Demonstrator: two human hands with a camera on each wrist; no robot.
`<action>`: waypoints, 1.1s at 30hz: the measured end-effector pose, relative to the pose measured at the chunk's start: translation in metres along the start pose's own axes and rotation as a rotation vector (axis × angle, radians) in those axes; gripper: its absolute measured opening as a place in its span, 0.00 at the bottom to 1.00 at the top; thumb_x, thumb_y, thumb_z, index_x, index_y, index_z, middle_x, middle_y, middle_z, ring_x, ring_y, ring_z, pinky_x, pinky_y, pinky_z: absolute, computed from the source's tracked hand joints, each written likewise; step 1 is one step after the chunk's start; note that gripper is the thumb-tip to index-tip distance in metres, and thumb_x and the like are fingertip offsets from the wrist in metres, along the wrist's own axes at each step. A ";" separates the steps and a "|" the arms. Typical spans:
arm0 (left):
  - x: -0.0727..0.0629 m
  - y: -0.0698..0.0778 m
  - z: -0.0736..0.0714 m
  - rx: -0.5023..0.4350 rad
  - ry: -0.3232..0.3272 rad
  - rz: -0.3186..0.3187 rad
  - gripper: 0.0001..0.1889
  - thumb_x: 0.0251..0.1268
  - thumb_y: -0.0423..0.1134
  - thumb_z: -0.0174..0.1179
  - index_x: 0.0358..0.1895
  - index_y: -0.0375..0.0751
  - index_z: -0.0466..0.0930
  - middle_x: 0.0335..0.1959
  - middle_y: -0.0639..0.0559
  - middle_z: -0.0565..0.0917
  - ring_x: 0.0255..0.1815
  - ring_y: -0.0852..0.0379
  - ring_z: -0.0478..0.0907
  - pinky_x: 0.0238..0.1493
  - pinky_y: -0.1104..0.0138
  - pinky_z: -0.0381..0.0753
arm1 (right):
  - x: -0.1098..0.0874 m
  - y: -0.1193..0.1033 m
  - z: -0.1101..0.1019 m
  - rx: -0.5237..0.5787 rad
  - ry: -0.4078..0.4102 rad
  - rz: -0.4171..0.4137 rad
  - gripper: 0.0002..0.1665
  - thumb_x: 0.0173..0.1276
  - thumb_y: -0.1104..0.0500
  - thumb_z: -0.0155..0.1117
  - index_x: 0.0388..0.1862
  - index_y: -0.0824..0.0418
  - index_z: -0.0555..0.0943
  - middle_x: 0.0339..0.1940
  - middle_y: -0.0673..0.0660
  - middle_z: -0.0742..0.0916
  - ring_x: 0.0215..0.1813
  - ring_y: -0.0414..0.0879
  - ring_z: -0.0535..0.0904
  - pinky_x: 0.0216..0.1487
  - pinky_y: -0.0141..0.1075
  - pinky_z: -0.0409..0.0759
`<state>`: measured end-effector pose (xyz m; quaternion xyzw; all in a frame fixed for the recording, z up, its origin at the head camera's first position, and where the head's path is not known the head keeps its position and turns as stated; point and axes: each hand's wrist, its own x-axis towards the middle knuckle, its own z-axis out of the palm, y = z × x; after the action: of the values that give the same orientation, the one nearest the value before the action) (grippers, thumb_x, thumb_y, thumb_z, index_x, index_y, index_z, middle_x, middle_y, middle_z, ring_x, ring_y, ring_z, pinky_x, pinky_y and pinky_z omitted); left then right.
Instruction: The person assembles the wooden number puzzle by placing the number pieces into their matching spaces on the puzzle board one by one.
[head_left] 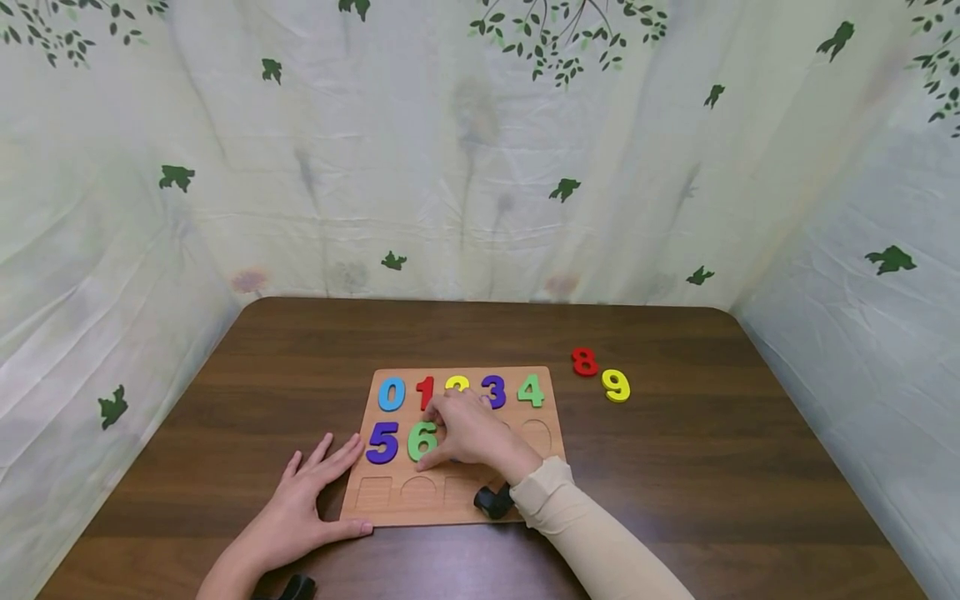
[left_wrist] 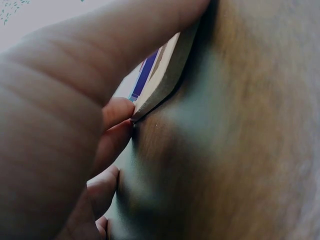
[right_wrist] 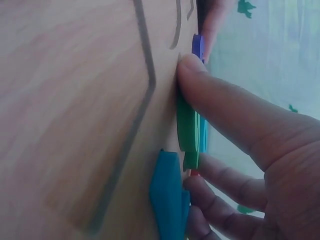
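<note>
A wooden number board (head_left: 401, 510) lies flat on the table, with 0 to 4 along its back row. A purple 5 (head_left: 383, 442) and a green 6 (head_left: 420, 442) are in the middle row. My right hand (head_left: 476, 429) reaches over the board and pinches the 6, thumb at its near end and fingers at its far end. Beside it, a blue piece (right_wrist: 167, 195) shows in the right wrist view, mostly hidden under the hand in the head view. My left hand (head_left: 300, 508) is spread at the board's near left corner, fingertips along the left edge, thumb at the front edge.
A red 8 (head_left: 584, 362) and a yellow 9 (head_left: 616, 386) lie on the brown table (head_left: 712, 467), right of the board. Recesses show in the board's front row and at the right of its middle row. A pale curtain (head_left: 450, 208) hangs behind the table.
</note>
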<state>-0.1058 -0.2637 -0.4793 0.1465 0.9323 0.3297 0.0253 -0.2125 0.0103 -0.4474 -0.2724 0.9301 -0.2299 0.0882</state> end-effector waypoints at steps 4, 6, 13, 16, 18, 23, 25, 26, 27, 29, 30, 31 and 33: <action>0.000 -0.001 0.000 -0.002 0.001 -0.004 0.56 0.50 0.67 0.80 0.83 0.52 0.69 0.85 0.45 0.68 0.87 0.23 0.48 0.78 0.22 0.38 | 0.000 -0.001 0.000 -0.004 0.008 0.008 0.39 0.48 0.35 0.90 0.54 0.51 0.87 0.43 0.43 0.84 0.47 0.39 0.72 0.49 0.36 0.66; 0.000 -0.001 0.000 -0.002 0.001 -0.004 0.56 0.50 0.68 0.80 0.83 0.52 0.69 0.85 0.45 0.68 0.87 0.23 0.48 0.78 0.21 0.38 | -0.001 -0.002 0.000 -0.006 0.009 0.010 0.39 0.48 0.35 0.90 0.54 0.51 0.87 0.45 0.44 0.84 0.48 0.40 0.73 0.50 0.37 0.65; 0.001 0.000 0.000 0.000 -0.001 -0.009 0.56 0.50 0.68 0.80 0.83 0.53 0.69 0.85 0.45 0.68 0.87 0.23 0.47 0.77 0.21 0.38 | -0.002 -0.004 0.000 -0.032 0.005 -0.005 0.38 0.50 0.34 0.89 0.56 0.49 0.88 0.47 0.45 0.85 0.49 0.39 0.74 0.49 0.37 0.66; 0.001 0.000 0.000 0.000 -0.002 -0.010 0.56 0.50 0.68 0.80 0.83 0.52 0.69 0.85 0.45 0.68 0.87 0.22 0.48 0.77 0.21 0.38 | -0.002 -0.005 0.000 -0.039 0.004 -0.017 0.38 0.50 0.34 0.89 0.56 0.49 0.88 0.46 0.45 0.85 0.48 0.39 0.74 0.48 0.36 0.66; 0.001 0.000 0.000 0.002 -0.003 -0.011 0.56 0.50 0.67 0.80 0.83 0.52 0.69 0.85 0.45 0.68 0.87 0.22 0.48 0.77 0.21 0.39 | -0.003 -0.005 0.000 -0.045 0.006 -0.020 0.38 0.51 0.34 0.88 0.56 0.49 0.88 0.46 0.44 0.85 0.48 0.39 0.74 0.48 0.36 0.66; 0.001 0.000 0.000 0.015 -0.002 -0.006 0.56 0.50 0.66 0.81 0.83 0.51 0.69 0.85 0.44 0.68 0.86 0.22 0.49 0.76 0.20 0.40 | -0.003 -0.005 -0.001 -0.041 0.004 -0.018 0.38 0.51 0.34 0.88 0.57 0.49 0.89 0.46 0.45 0.85 0.48 0.39 0.74 0.49 0.37 0.67; 0.000 0.000 0.000 0.020 0.000 0.000 0.55 0.50 0.65 0.81 0.83 0.51 0.69 0.84 0.44 0.68 0.86 0.22 0.49 0.76 0.20 0.41 | -0.003 -0.005 -0.003 -0.027 0.001 -0.015 0.37 0.52 0.34 0.88 0.57 0.49 0.89 0.48 0.45 0.86 0.49 0.39 0.75 0.52 0.38 0.68; 0.000 0.000 0.000 0.022 0.000 0.003 0.55 0.50 0.65 0.81 0.83 0.51 0.69 0.84 0.44 0.69 0.86 0.22 0.49 0.75 0.20 0.41 | -0.004 -0.005 -0.004 -0.018 0.000 -0.014 0.37 0.52 0.34 0.88 0.57 0.49 0.89 0.48 0.45 0.86 0.50 0.39 0.75 0.54 0.39 0.68; 0.000 0.001 -0.001 0.024 0.000 0.005 0.55 0.50 0.65 0.82 0.83 0.51 0.69 0.84 0.44 0.69 0.86 0.21 0.49 0.75 0.20 0.41 | -0.004 -0.004 -0.005 -0.004 -0.003 -0.012 0.37 0.53 0.35 0.88 0.58 0.49 0.89 0.48 0.46 0.87 0.50 0.40 0.76 0.55 0.40 0.70; 0.000 0.001 -0.001 0.025 0.000 0.001 0.55 0.50 0.65 0.82 0.83 0.51 0.69 0.84 0.45 0.69 0.86 0.22 0.49 0.76 0.20 0.41 | -0.004 -0.002 -0.008 0.020 -0.003 -0.008 0.36 0.54 0.36 0.87 0.58 0.50 0.88 0.48 0.47 0.87 0.51 0.40 0.77 0.57 0.41 0.70; 0.000 0.001 -0.001 0.025 0.000 0.000 0.55 0.50 0.65 0.82 0.83 0.51 0.69 0.84 0.44 0.69 0.86 0.22 0.49 0.76 0.20 0.41 | -0.005 -0.001 -0.010 0.036 -0.003 -0.004 0.36 0.55 0.37 0.87 0.59 0.50 0.88 0.48 0.47 0.87 0.51 0.41 0.77 0.57 0.41 0.71; 0.000 0.001 -0.001 0.025 -0.001 -0.001 0.56 0.50 0.65 0.81 0.83 0.51 0.69 0.84 0.44 0.68 0.86 0.22 0.49 0.76 0.20 0.41 | -0.005 0.000 -0.011 0.042 -0.002 -0.002 0.36 0.55 0.37 0.87 0.59 0.50 0.88 0.48 0.48 0.87 0.51 0.41 0.78 0.56 0.41 0.72; 0.000 0.001 -0.001 0.024 0.000 -0.001 0.56 0.50 0.66 0.81 0.83 0.50 0.69 0.84 0.44 0.68 0.86 0.22 0.49 0.76 0.20 0.41 | -0.005 0.004 -0.015 0.058 0.004 -0.003 0.35 0.56 0.38 0.87 0.59 0.51 0.88 0.49 0.50 0.87 0.52 0.43 0.79 0.55 0.40 0.75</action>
<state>-0.1059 -0.2634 -0.4776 0.1462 0.9363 0.3183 0.0238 -0.2147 0.0221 -0.4362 -0.2705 0.9229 -0.2573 0.0937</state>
